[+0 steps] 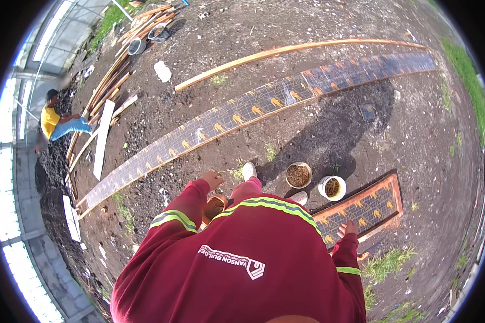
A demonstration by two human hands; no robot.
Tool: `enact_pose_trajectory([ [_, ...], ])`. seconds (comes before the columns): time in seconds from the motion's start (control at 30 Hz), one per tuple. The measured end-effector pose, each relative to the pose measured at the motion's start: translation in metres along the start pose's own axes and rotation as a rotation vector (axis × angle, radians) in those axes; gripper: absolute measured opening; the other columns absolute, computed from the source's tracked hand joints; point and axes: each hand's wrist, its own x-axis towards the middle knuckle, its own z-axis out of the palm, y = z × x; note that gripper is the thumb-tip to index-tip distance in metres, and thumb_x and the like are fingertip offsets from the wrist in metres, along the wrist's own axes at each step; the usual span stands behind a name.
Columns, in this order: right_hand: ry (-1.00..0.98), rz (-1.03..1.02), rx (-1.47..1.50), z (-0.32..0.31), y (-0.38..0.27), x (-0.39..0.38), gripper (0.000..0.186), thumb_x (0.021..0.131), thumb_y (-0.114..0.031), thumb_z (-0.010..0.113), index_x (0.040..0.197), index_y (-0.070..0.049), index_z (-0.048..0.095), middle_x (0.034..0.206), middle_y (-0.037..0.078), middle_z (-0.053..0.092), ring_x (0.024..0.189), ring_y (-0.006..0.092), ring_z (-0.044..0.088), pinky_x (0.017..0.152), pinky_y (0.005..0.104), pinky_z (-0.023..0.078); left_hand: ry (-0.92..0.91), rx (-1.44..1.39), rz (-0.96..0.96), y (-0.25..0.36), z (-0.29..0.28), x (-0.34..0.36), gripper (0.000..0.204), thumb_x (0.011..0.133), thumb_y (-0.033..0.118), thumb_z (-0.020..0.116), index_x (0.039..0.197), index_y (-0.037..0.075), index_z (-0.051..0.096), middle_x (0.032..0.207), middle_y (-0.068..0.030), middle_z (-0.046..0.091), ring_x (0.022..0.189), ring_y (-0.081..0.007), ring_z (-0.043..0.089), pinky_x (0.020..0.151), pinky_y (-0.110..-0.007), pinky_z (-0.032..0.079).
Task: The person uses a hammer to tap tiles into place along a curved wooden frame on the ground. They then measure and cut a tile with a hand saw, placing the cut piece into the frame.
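Observation:
My left hand (214, 181) is in the air beside my hip, just above a brown-orange pouch or container (214, 206) at my waist. Its fingers are loosely extended and nothing shows in them. My right hand (348, 229) is out over a short dark panel (376, 212) with orange printing and a wooden frame, lying on the ground at my right. The fingers of that hand are spread, with no object in them; I cannot tell whether they touch the panel. Near my shoes stand a white bucket (322, 188) holding small brownish pieces, and another bucket (289, 183) with similar contents.
Ahead, a long printed panel (229, 119) curves across the dirt, with a loose timber strip (264, 54) beyond it. At far left, a person in a yellow top (49, 119) sits beside piled lumber (109, 81). Two dark buckets (137, 46) stand near the pile.

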Motion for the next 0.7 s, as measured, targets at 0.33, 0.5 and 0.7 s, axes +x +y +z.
enact_pose_trajectory([
  [0.33, -0.331, -0.263, -0.624, 0.232, -0.153, -0.032, 0.041, 0.085, -0.032, 0.052, 0.118, -0.009, 0.044, 0.105, 0.014, 0.057, 0.083, 0.0246, 0.060, 0.064, 0.0428, 0.050, 0.010, 0.181, -0.174, -0.168, 0.041, -0.056, 0.032, 0.088, 0.035, 0.042, 0.109, 0.020, 0.060, 0.110, -0.0158, 0.058, 0.101, -0.0334, 0.057, 0.086, -0.043, 0.046],
  [0.5, -0.413, -0.368, -0.793, 0.300, -0.203, -0.057, 0.041, 0.085, -0.033, 0.052, 0.117, -0.009, 0.047, 0.105, 0.013, 0.058, 0.085, 0.0238, 0.060, 0.066, 0.0412, 0.049, 0.069, -0.708, -0.592, -0.143, 0.030, -0.128, 0.049, 0.086, 0.048, 0.047, 0.124, 0.018, 0.050, 0.119, -0.0116, 0.055, 0.108, -0.0243, 0.053, 0.088, -0.040, 0.044],
  [0.7, -0.453, -0.380, -0.956, 0.342, -0.229, -0.055, 0.041, 0.084, -0.035, 0.052, 0.116, -0.008, 0.049, 0.105, 0.012, 0.059, 0.087, 0.0229, 0.059, 0.070, 0.0393, 0.048, 0.071, -1.582, -0.815, -0.083, 0.056, -0.149, 0.068, 0.081, 0.054, 0.055, 0.131, 0.011, 0.041, 0.123, -0.0109, 0.053, 0.114, -0.0210, 0.049, 0.094, -0.035, 0.040],
])
